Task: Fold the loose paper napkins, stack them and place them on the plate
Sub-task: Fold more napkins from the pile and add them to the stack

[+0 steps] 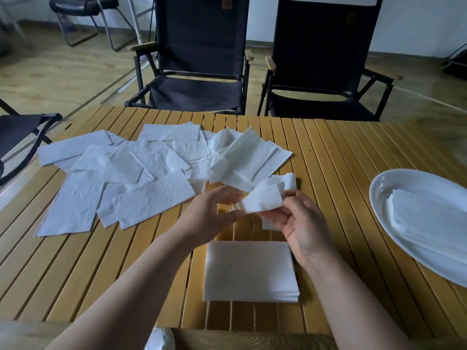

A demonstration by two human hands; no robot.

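Napkin held aloft, loose napkins left, folded stack near, plate right.

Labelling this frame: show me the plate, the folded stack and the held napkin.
plate [377, 195], head view, bare left rim.
folded stack [249, 270], head view, top sheet's middle.
held napkin [264, 200], head view, its crumpled middle.

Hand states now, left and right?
Left hand: pinching one end of the napkin.
Right hand: pinching its other end.

Napkins left; plate, seemingly laden, right
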